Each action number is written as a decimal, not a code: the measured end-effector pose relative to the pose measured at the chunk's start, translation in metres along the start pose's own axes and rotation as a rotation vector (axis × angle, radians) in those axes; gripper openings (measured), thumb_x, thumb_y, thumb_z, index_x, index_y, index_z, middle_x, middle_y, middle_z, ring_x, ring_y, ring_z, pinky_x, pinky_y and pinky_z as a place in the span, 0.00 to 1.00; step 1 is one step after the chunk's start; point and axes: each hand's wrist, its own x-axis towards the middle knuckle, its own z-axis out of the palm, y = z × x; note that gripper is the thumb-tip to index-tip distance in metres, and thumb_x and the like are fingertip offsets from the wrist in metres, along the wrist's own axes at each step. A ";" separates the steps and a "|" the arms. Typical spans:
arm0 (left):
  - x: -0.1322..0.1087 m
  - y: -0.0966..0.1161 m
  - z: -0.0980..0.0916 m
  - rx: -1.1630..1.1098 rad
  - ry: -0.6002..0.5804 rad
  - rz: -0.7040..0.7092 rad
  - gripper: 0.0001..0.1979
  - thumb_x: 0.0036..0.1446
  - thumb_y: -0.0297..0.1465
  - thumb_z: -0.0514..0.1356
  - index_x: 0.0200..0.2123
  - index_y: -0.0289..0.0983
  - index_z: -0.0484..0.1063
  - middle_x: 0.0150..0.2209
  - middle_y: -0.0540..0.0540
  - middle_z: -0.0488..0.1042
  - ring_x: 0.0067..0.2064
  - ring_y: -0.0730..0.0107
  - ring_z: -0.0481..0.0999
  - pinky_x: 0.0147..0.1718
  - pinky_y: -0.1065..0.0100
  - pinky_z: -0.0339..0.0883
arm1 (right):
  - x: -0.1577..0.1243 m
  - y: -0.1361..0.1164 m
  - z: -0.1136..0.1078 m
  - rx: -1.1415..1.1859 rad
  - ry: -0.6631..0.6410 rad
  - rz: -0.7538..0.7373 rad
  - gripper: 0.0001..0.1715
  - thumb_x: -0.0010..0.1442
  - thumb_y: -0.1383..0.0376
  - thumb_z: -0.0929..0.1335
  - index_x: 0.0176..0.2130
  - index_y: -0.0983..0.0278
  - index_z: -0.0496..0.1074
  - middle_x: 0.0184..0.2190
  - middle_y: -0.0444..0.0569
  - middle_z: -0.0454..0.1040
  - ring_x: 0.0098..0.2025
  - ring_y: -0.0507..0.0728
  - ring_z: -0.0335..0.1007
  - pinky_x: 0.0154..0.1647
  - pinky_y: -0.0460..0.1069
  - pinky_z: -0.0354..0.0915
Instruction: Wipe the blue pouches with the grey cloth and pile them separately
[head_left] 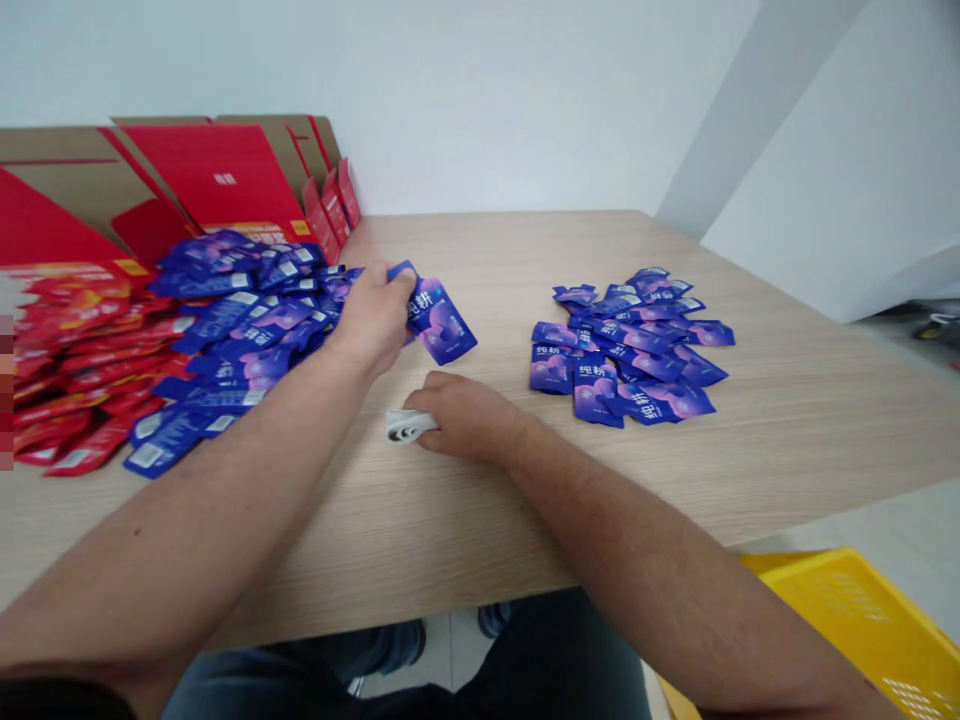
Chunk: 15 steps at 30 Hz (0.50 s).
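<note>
A blue sachet (pixel 444 322) is clamped in the fingers (pixel 401 280) of the left hand (pixel 371 320), its arm reaching forward across the desk (pixel 480 530). Just below, the right hand (pixel 459 415) rests with fingers (pixel 424 400) together over a small white object (pixel 409 426). A large pile of blue sachets (pixel 240 330) lies left, a smaller pile (pixel 630 350) right; red sachets (pixel 75 370) and flattened red cartons (pixel 217 175) lie farther left.

This is a plain packing room. Flattened red cartons (pixel 217 170) stand beyond the left hand (pixel 371 320), against a white wall (pixel 465 100), on a wood-laminate table (pixel 750 470). A yellow plastic crate (pixel 855 620) sits on the tiled floor (pixel 900 530), below and right of the right hand (pixel 465 415).
</note>
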 end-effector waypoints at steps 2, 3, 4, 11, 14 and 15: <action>-0.003 0.005 -0.024 -0.032 0.109 0.015 0.02 0.66 0.32 0.53 0.41 0.43 0.64 0.36 0.51 0.74 0.39 0.69 0.77 0.35 0.69 0.74 | 0.000 0.000 -0.002 0.012 -0.017 0.021 0.14 0.62 0.64 0.70 0.47 0.64 0.77 0.43 0.54 0.75 0.49 0.60 0.73 0.53 0.52 0.66; -0.005 0.007 -0.035 -0.054 0.141 0.013 0.02 0.67 0.33 0.53 0.41 0.44 0.64 0.36 0.51 0.74 0.39 0.69 0.77 0.35 0.69 0.74 | 0.000 0.000 -0.003 0.008 -0.028 0.048 0.14 0.62 0.64 0.70 0.48 0.63 0.77 0.43 0.53 0.75 0.49 0.60 0.73 0.53 0.51 0.66; -0.008 0.008 -0.045 -0.090 0.157 0.009 0.02 0.67 0.33 0.54 0.41 0.44 0.65 0.35 0.51 0.74 0.39 0.69 0.77 0.35 0.69 0.74 | -0.001 0.001 -0.004 -0.007 -0.039 0.089 0.14 0.62 0.63 0.70 0.48 0.62 0.77 0.44 0.53 0.76 0.49 0.59 0.73 0.52 0.50 0.66; -0.043 -0.023 -0.060 -0.392 0.030 -0.141 0.06 0.56 0.28 0.62 0.31 0.38 0.65 0.24 0.53 0.70 0.23 0.75 0.70 0.25 0.72 0.69 | -0.006 0.019 -0.017 -0.190 0.052 0.435 0.16 0.64 0.62 0.67 0.48 0.67 0.76 0.45 0.62 0.76 0.45 0.63 0.74 0.47 0.53 0.66; -0.053 -0.049 -0.048 -0.351 -0.023 -0.245 0.05 0.55 0.28 0.62 0.31 0.38 0.66 0.22 0.55 0.67 0.21 0.74 0.67 0.22 0.72 0.64 | -0.007 0.032 -0.020 -0.244 0.118 0.508 0.15 0.65 0.62 0.65 0.47 0.66 0.76 0.44 0.61 0.76 0.47 0.63 0.73 0.48 0.53 0.65; -0.055 -0.056 -0.045 -0.323 -0.031 -0.252 0.05 0.55 0.28 0.62 0.31 0.38 0.67 0.22 0.55 0.67 0.21 0.74 0.67 0.23 0.72 0.63 | -0.007 0.035 -0.020 -0.258 0.146 0.517 0.14 0.66 0.62 0.65 0.46 0.66 0.76 0.43 0.59 0.76 0.47 0.63 0.72 0.48 0.53 0.65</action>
